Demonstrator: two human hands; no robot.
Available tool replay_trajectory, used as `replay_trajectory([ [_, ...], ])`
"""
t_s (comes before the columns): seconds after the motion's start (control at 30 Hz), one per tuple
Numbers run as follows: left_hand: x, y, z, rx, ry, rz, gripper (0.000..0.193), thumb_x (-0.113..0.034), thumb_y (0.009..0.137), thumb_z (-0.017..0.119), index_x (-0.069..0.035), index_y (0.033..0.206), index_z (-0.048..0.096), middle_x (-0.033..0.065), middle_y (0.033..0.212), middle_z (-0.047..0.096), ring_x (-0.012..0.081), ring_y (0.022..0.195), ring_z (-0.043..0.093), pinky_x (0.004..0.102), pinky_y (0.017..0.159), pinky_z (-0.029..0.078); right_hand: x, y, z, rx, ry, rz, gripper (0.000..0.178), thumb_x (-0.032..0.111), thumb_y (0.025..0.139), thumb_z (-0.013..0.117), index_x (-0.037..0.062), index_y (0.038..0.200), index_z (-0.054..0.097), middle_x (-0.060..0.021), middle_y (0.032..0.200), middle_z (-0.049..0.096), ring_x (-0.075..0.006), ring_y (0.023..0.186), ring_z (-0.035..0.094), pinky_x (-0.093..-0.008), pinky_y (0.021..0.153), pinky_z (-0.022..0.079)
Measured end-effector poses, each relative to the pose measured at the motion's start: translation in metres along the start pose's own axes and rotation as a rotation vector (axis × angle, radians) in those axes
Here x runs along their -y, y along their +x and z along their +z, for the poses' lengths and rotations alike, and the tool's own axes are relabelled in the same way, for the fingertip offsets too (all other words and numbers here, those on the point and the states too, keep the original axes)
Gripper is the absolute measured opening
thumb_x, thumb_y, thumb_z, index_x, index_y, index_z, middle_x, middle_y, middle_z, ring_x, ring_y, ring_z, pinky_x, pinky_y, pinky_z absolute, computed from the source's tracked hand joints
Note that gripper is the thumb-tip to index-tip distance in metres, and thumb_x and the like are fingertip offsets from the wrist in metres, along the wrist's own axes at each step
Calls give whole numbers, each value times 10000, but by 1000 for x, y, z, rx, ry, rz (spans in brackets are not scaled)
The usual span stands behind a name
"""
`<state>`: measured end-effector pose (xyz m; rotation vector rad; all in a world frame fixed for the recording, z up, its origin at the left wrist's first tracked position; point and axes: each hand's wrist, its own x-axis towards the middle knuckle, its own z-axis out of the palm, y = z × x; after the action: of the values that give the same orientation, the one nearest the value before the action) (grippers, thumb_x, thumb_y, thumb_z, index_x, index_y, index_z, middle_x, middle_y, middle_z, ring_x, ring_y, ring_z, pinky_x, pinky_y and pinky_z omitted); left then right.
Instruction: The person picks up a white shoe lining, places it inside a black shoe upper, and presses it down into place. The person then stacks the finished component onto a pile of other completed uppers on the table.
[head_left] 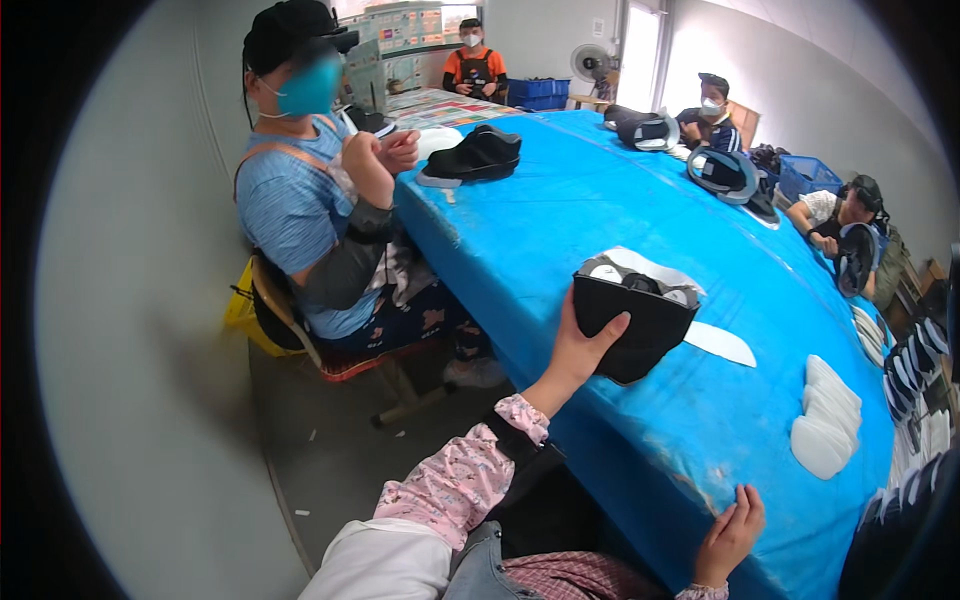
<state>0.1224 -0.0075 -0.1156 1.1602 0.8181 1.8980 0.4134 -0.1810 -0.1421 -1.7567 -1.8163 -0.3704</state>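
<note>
Resting on the near table [640, 450] edge, the right hand [730, 535] lies with fingers curled loosely over the blue cover, holding nothing. Farther out, the left hand [585, 350] pinches the black shoe upper [640, 320] between thumb and fingers, lifted just above the table. A firm grip near its lower edge would probably steady it. White insoles [825, 420] lie to the right; beyond, a seated person [310, 200].
</note>
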Motion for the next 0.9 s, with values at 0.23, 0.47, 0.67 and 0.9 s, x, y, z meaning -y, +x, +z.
replay_trajectory([
  [0.23,-3,-6,-19,-35,-27,-97,793,-332,756,736,-17,1329,288,109,1206,468,185,1100,466,304,936,389,7,5,-12,-7,-74,-100,287,99,875,480,26,1141,559,-177,1101,559,-338,994,528,-408,860,408],
  [0.47,0,-12,-33,-45,-124,-228,823,-397,776,698,2,1340,251,126,1237,438,188,1133,440,304,958,368,7,4,-11,22,-86,-77,289,98,900,439,30,1155,557,-173,1114,558,-339,1014,523,-408,871,399],
  [0.67,-6,-14,-38,-10,-195,-259,814,-376,797,682,5,1352,223,123,1253,419,177,1140,423,300,967,357,10,2,-10,35,-131,-31,288,118,912,416,24,1139,564,-169,1113,565,-330,1017,524,-409,877,397],
  [0.9,0,-17,-36,-32,-128,-258,800,-349,813,670,1,1363,207,126,1255,422,174,1143,424,299,971,354,1,1,-9,45,-142,-16,297,147,911,442,8,1150,549,-175,1125,560,-331,1027,518,-403,888,391],
])
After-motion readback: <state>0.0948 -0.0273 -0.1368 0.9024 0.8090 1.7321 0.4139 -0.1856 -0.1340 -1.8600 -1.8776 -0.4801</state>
